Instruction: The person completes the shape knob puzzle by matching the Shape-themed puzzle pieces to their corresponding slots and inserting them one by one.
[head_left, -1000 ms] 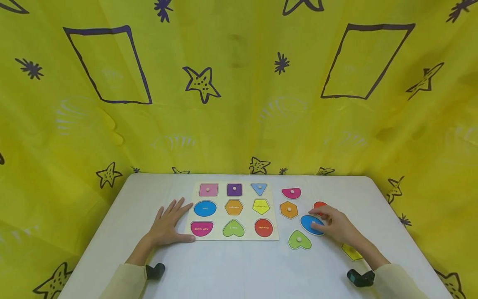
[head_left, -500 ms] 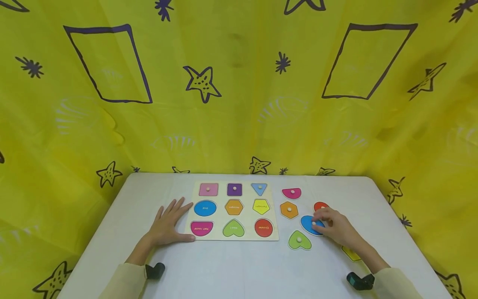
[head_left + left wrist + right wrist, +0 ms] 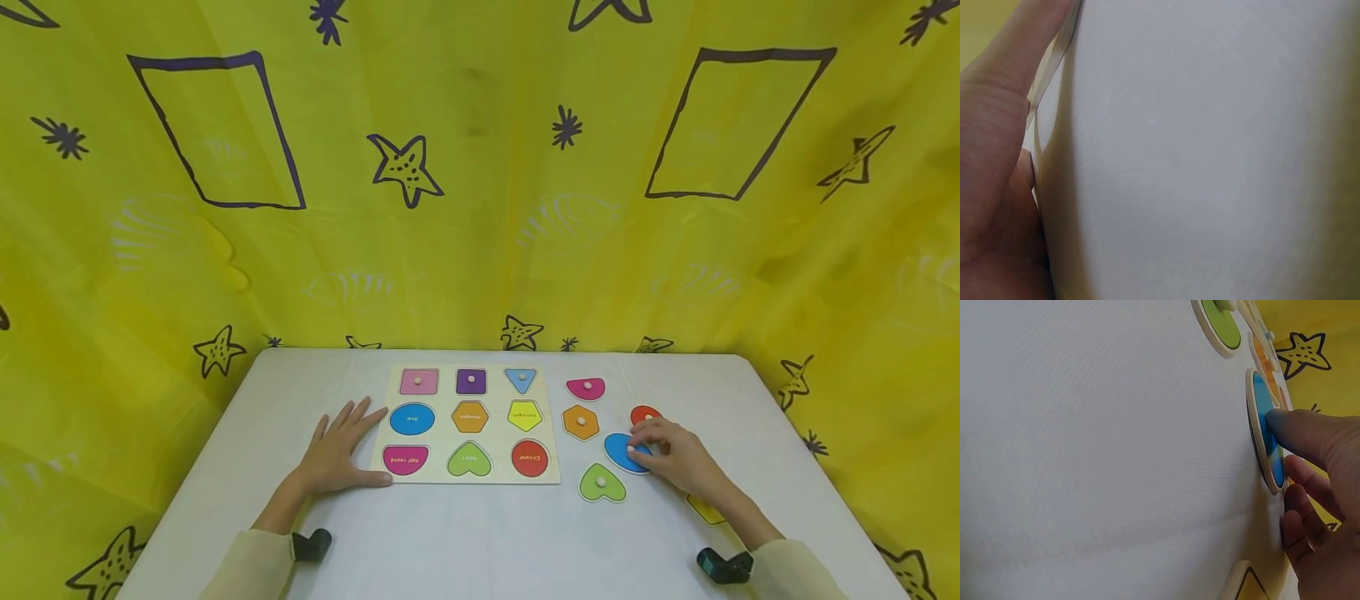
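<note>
Right hand (image 3: 671,458) pinching the peg of the blue oval (image 3: 621,451), fingers curled round it. Likely light, stiff, thin wood; best lifted by that peg. Left hand (image 3: 339,450) flat, fingers straight, steadying the board (image 3: 552,467).

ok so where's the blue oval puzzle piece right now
In the head view the blue oval puzzle piece lies on the white table, right of the wooden puzzle board, under the right hand, between orange hexagon piece and green heart piece.

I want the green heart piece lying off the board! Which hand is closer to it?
The right hand, just right of the green heart piece, touching the blue oval piece. The left hand lies flat beyond the puzzle board.
</note>
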Demonstrator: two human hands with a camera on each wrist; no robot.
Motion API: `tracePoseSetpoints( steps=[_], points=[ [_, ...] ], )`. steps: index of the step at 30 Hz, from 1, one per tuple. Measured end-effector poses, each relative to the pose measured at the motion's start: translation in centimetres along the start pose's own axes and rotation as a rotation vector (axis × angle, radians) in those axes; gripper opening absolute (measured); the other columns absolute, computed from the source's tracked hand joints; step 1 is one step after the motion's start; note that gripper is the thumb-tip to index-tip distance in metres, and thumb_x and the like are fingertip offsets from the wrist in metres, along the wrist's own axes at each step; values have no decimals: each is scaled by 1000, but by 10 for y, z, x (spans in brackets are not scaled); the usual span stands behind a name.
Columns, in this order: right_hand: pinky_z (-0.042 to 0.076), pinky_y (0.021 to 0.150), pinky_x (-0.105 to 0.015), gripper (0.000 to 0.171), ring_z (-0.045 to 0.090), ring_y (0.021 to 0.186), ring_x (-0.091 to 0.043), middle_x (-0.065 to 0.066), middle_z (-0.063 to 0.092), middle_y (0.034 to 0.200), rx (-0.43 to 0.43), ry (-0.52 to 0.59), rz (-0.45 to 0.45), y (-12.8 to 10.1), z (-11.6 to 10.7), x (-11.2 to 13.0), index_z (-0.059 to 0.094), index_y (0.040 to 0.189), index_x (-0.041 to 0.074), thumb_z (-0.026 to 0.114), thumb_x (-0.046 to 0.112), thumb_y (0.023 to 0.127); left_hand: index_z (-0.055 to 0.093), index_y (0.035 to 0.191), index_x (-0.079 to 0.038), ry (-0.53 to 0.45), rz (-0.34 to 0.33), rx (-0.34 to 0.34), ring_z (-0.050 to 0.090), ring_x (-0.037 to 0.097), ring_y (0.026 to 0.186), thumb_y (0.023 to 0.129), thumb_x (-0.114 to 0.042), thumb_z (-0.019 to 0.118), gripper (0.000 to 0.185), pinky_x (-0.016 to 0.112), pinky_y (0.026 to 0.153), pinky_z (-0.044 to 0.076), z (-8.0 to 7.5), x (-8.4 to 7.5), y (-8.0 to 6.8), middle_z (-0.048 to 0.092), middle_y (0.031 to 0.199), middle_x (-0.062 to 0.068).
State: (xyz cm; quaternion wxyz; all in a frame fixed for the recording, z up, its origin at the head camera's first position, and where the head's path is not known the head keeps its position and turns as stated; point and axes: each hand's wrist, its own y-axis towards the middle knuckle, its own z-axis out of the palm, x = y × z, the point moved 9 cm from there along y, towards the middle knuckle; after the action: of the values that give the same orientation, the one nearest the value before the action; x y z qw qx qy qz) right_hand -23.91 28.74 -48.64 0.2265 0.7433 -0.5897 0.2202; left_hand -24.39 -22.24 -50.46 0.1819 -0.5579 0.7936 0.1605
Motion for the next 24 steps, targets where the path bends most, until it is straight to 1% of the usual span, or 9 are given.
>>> tracePoseSetpoints(
  steps=[2, 8, 11, 14, 17, 21, 24],
  points=[
    [54, 82, -24, 11, 61, 108, -29, -5, 71, 115, -2, 3, 0, 0, 0, 0, 78, 95, 22, 84, 18, 87, 46, 155, -16, 4, 4, -5, 18, 51, 151, 66, -68, 82, 110, 78, 114, 5, 2, 2, 1, 30, 164, 23],
    [53, 84, -23, 11, 61, 111, -31, -5, 71, 115, -4, 6, 9, -1, -1, -1, 78, 96, 22, 83, 17, 87, 45, 156, -18, 8, 9, -15, 16, 50, 151, 65, -71, 80, 111, 77, 115, 3, 7, 9, 1, 29, 165, 22],
    [53, 84, -23, 11, 61, 111, -31, -5, 71, 115, -10, 12, 8, -2, -1, 0, 78, 96, 22, 83, 16, 87, 45, 156, -18, 15, -2, 0, 17, 49, 152, 66, -70, 81, 110, 77, 115, 4, 5, 7, 1, 30, 165, 21],
    [55, 85, -27, 11, 61, 112, -32, -6, 71, 116, -20, 17, 1, -4, -2, 2, 79, 96, 20, 83, 15, 87, 44, 156, -18, 20, -13, 15, 16, 49, 152, 67, -69, 81, 109, 77, 116, 3, 3, 4, 1, 29, 166, 21],
    [56, 86, -29, 11, 61, 112, -33, -6, 71, 116, -36, 13, -8, -5, -3, 4, 79, 99, 16, 82, 13, 88, 44, 157, -18, 14, -16, 17, 16, 49, 153, 67, -68, 82, 109, 76, 116, 3, 2, 3, 0, 28, 166, 20],
    [56, 83, -24, 15, 62, 106, -30, -7, 70, 114, -60, 7, -27, -4, -5, 6, 79, 104, 12, 81, 12, 89, 45, 156, -16, 13, -26, 22, 16, 49, 152, 67, -66, 83, 109, 77, 116, 3, 0, 1, 0, 29, 165, 21],
    [57, 80, -23, 16, 62, 100, -27, -6, 68, 111, -65, 7, -32, 0, -7, 8, 79, 104, 13, 81, 10, 89, 46, 156, -16, 7, -22, 15, 16, 50, 152, 67, -66, 83, 109, 77, 116, 3, 1, 1, -1, 30, 165, 22]
  ],
)
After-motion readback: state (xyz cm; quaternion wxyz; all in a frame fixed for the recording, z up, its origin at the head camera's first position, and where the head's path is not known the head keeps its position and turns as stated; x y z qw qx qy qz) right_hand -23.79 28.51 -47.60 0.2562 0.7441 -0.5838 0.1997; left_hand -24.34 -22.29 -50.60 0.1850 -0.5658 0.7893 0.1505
